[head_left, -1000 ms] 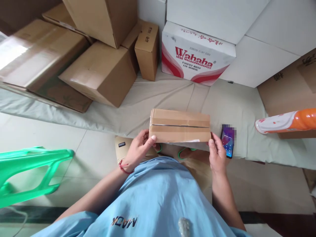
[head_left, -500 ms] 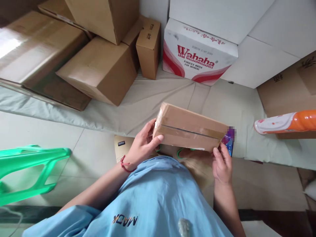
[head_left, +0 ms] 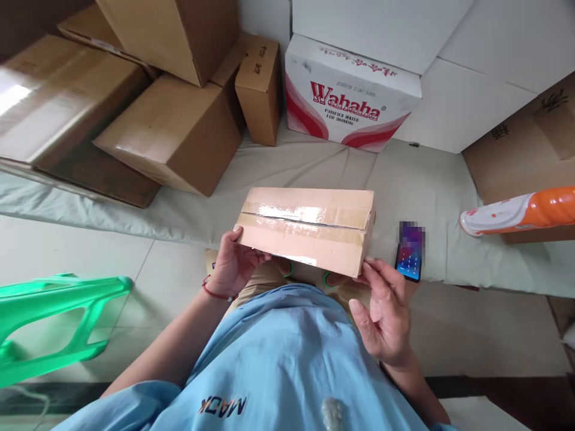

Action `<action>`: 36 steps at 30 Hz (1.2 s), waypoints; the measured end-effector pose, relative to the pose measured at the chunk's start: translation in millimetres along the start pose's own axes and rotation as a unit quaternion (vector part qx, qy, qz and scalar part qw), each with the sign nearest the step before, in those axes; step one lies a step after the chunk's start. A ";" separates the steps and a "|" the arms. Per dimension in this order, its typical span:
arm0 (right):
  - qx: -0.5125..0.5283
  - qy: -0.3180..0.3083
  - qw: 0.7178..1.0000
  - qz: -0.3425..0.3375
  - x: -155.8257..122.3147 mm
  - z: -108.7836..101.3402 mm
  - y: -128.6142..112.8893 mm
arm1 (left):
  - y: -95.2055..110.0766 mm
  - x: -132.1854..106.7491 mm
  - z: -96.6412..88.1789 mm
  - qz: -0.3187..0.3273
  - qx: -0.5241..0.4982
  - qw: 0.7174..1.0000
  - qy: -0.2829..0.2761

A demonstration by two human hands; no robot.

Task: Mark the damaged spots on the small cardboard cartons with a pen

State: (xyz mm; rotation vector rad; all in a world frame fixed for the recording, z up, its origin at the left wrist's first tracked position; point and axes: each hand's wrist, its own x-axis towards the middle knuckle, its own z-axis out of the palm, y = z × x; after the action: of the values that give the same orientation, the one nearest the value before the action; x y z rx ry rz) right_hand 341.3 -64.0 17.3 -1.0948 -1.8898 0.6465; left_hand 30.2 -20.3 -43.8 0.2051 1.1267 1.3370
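Cardboard box (head_left: 308, 236): one, oblong, brown, held between the hands at the near edge of a cloth-covered surface (head_left: 438, 179); whether it also rests there cannot be told. Left hand (head_left: 233, 269): gripping the box's left end, thumb at the corner, fingers under the near edge. Right hand (head_left: 386, 314): loosely spread, fingertips at the near right corner, thumb off the card. Condition: top flat, glossy tape (head_left: 278, 209) along the seam; a dark line runs there, cut or uncut unclear. Progress, as judged: box taken in hand; top not opened, contents unseen, box not set down. Adjacent: lit phone (head_left: 409, 260), just right of the right hand; white Wahaha carton (head_left: 345, 108), beyond both; brown cartons (head_left: 175, 120), beyond the left hand; green stool (head_left: 67, 317), well to its left.
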 end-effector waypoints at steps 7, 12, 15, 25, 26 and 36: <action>0.168 0.120 0.958 0.198 4.3 3.5 16.5 | 7.3 -6.6 -2.5 0.055 0.060 0.995 -0.053; 0.291 0.224 0.870 0.328 4.1 -3.7 39.7 | 12.6 -14.6 8.5 0.103 0.124 0.968 -0.189; 0.331 0.267 0.826 0.371 1.3 -10.6 50.5 | 15.7 -18.2 17.3 0.115 0.161 0.951 -0.239; 0.291 0.270 0.820 0.413 0.3 -19.9 60.2 | 6.2 -16.0 19.8 0.132 0.265 0.931 -0.212; 0.279 0.269 0.822 0.418 -0.4 -18.3 60.8 | 6.0 -16.0 18.5 0.137 0.264 0.930 -0.217; 0.312 0.245 0.837 0.376 3.0 -10.3 50.0 | 14.0 -29.3 20.7 0.148 0.152 0.950 -0.227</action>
State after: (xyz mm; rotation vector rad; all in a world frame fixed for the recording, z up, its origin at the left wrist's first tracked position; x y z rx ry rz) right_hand 371.4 -36.8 -13.9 -1.3619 -0.6648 1.1756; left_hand 41.2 -31.0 -8.4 0.8941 0.9208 1.2792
